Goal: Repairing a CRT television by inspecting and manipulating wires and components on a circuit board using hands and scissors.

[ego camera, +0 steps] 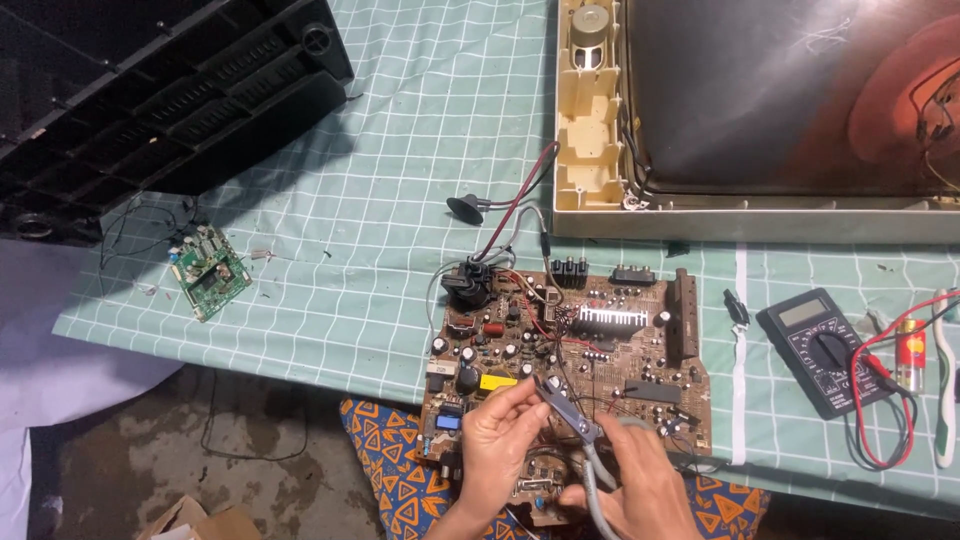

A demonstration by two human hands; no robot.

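Pinching pliers [572,412] by right hand [640,480] grip, left hand [500,435] fingers closed on jaws, above circuit board [600,340]

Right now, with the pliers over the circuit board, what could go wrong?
1. The board hangs partly over the table edge, so pressure from the hands could tip it.
2. The pliers in the right hand work among crowded parts; a slip might bend one or nick the red wire.
3. The left hand fingers sit close to the pliers' tip and could get pinched.
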